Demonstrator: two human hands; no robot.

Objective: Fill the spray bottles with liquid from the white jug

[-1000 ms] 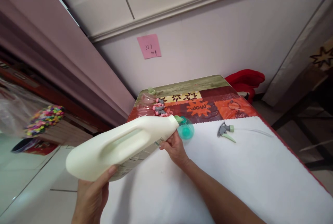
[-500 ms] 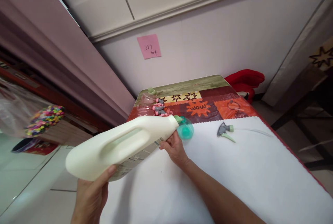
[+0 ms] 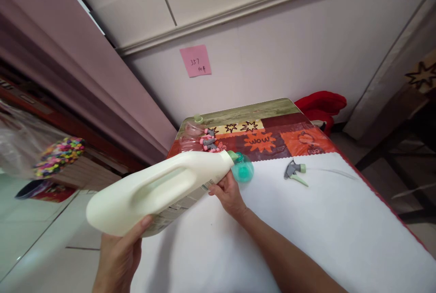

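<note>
A large cream-white detergent jug (image 3: pixel 163 184) with a moulded handle is tilted over the table, its green spout at the mouth of a clear spray bottle (image 3: pixel 244 172) that has green liquid in it. My left hand (image 3: pixel 126 243) is closed around the jug's base end. Under the neck, my right hand (image 3: pixel 228 193) is closed on the jug, close to the bottle. To the right lies a grey and green spray trigger head (image 3: pixel 294 172) with a long clear tube.
Clear bottles with pink and grey spray heads (image 3: pixel 208 141) lie at the table's back left, near a small green cap (image 3: pixel 198 119). White paper (image 3: pixel 306 225) covers the front of the table. A wall (image 3: pixel 255 66) stands behind, a pink curtain (image 3: pixel 112 79) at left.
</note>
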